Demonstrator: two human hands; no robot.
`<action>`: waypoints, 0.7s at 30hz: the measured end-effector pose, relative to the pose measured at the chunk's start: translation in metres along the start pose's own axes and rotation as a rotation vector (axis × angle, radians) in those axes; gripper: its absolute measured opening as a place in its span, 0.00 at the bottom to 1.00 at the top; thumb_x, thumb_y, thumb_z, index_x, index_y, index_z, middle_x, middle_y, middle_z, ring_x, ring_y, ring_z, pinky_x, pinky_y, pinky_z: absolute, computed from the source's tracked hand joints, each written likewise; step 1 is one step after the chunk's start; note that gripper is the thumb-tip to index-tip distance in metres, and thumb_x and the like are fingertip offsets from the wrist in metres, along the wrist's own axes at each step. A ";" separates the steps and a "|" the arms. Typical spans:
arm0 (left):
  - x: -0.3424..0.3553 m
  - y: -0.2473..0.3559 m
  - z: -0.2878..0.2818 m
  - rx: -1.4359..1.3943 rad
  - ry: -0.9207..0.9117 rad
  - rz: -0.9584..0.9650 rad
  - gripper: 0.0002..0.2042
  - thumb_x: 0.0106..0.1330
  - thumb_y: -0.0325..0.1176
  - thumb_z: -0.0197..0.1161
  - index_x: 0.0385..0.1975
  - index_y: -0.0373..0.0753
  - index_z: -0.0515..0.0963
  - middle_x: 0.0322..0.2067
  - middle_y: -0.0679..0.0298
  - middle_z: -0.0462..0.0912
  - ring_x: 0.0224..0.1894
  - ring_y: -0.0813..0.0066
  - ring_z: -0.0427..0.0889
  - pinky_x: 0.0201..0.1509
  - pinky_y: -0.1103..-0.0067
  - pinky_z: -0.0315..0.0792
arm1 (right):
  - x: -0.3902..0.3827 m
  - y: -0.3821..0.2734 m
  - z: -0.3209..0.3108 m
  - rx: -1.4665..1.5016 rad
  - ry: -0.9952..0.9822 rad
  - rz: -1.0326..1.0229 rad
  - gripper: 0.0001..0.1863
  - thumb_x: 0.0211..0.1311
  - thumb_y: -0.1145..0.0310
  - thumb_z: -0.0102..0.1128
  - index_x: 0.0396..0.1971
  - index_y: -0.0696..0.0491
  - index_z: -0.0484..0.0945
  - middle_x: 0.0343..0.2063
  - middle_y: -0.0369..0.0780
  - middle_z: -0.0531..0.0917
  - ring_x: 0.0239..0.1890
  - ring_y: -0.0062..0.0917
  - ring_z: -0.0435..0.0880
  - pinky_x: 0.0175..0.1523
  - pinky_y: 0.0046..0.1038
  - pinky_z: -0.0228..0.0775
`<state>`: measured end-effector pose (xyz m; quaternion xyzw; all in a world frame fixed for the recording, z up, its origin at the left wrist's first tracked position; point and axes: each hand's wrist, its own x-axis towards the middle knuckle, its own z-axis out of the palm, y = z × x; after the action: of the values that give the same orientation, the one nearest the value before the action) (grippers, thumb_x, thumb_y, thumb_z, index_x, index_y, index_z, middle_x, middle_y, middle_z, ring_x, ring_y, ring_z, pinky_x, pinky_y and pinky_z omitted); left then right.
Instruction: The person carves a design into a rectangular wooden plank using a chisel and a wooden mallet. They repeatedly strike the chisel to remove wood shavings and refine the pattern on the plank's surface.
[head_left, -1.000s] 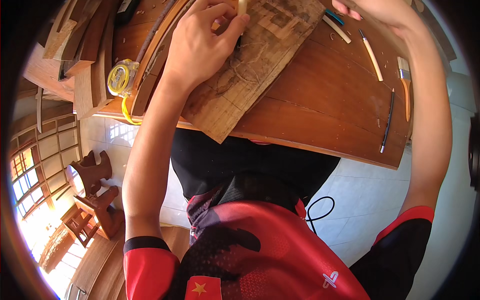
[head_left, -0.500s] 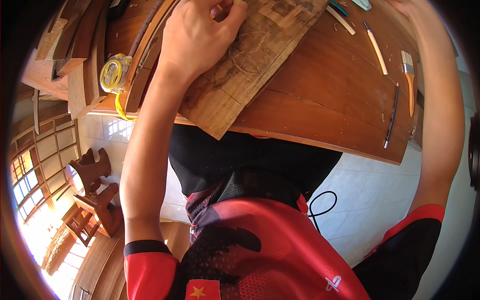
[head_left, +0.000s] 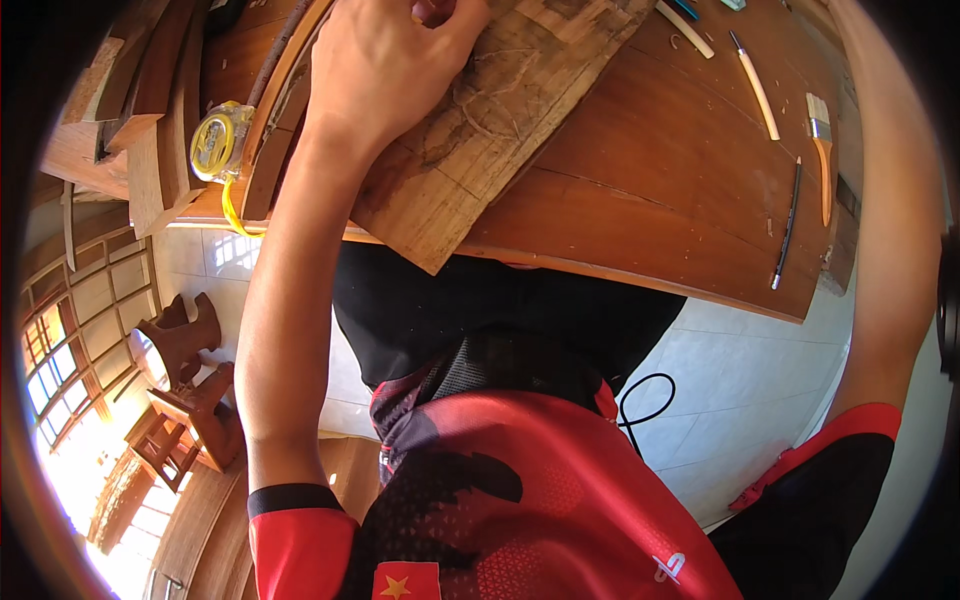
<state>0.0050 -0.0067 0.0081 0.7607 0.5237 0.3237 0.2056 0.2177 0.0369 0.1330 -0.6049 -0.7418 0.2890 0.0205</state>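
Note:
My left hand is at the top edge of the view, over the far left part of a weathered wooden board. Its fingers are curled closed, and what they hold, if anything, is cut off by the frame. Shallow carved lines mark the board, which lies at a slant on the table with its near corner past the front edge. My right forearm reaches up the right side; the right hand itself is beyond the top edge.
On the brown wooden table lie a light-handled tool, a flat paintbrush and a dark pencil. At left are a yellow tape measure and stacked wood pieces. A black cable loops below.
My right hand has gone out of view at the top right, its forearm shifting outward. My left hand has moved slightly up and left. The whole scene has shifted slightly.

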 end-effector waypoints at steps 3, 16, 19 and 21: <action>0.001 0.000 0.001 -0.026 -0.025 0.022 0.12 0.68 0.33 0.64 0.33 0.26 0.82 0.43 0.52 0.81 0.37 0.57 0.82 0.43 0.67 0.75 | -0.002 0.007 -0.006 -0.040 -0.013 -0.003 0.15 0.76 0.66 0.57 0.45 0.65 0.82 0.22 0.34 0.79 0.17 0.10 0.73 0.20 0.14 0.64; 0.004 -0.011 0.005 -0.037 -0.122 0.193 0.12 0.72 0.35 0.61 0.40 0.28 0.81 0.49 0.50 0.78 0.45 0.53 0.82 0.49 0.66 0.76 | -0.013 0.019 -0.002 0.013 0.028 -0.017 0.13 0.75 0.67 0.58 0.40 0.64 0.82 0.18 0.32 0.78 0.15 0.10 0.71 0.19 0.16 0.64; 0.004 -0.010 0.004 -0.045 -0.132 0.178 0.12 0.72 0.35 0.61 0.40 0.29 0.81 0.50 0.50 0.78 0.46 0.53 0.82 0.51 0.66 0.77 | -0.010 0.016 0.000 0.016 0.070 0.015 0.14 0.75 0.67 0.58 0.41 0.65 0.82 0.19 0.33 0.78 0.15 0.11 0.71 0.19 0.16 0.64; 0.003 -0.010 0.004 -0.036 -0.119 0.169 0.12 0.72 0.35 0.61 0.40 0.29 0.81 0.50 0.50 0.78 0.46 0.53 0.82 0.51 0.66 0.77 | -0.008 0.000 0.005 -0.015 0.121 0.157 0.14 0.75 0.67 0.58 0.41 0.65 0.82 0.19 0.34 0.79 0.15 0.12 0.71 0.19 0.17 0.64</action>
<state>0.0022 0.0002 -0.0006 0.8163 0.4386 0.3036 0.2218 0.2179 0.0273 0.1321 -0.6777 -0.6914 0.2473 0.0380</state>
